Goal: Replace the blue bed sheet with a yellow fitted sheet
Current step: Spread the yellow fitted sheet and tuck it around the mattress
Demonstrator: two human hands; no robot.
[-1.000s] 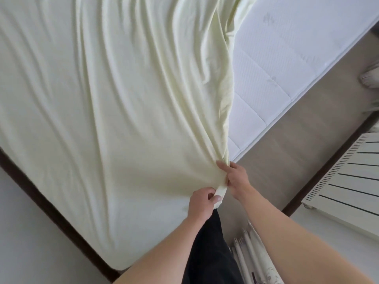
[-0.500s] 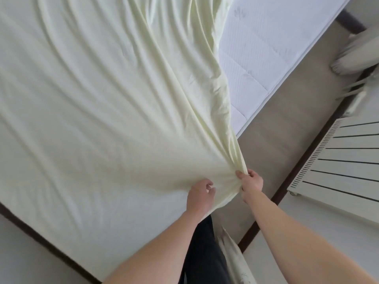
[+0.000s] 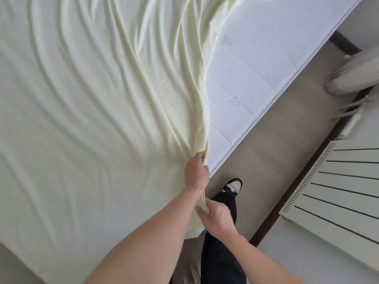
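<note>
yellow fitted sheet (image 3: 86,111) covers most of the mattress (image 3: 256,64), heavy wrinkles fanning toward the near right corner. right strip of the mattress is bare white, from the top of frame down to the corner. the sheet's free edge runs diagonally along that strip, bunched into a rope of folds ending at the hands.

left hand (image 3: 195,175): grip clenched on the gathered folds right at the mattress corner, knuckles up, fingers buried in the fabric. right hand (image 3: 216,219): nearer the body, grip pinching the sheet's hem, thumb over the fabric. short taut run of sheet between the two hands, passing under the left wrist. a loose flap hangs below the right hand, off the mattress edge.

open room: a floor (image 3: 276,160) aisle runs along the right side of the bed, bounded by a dark baseboard and a white radiator (image 3: 338,193). one foot in a black-and-white shoe (image 3: 232,184) stands in the aisle just beside the corner. curtain hem (image 3: 352,76) touches the floor at upper right.
</note>
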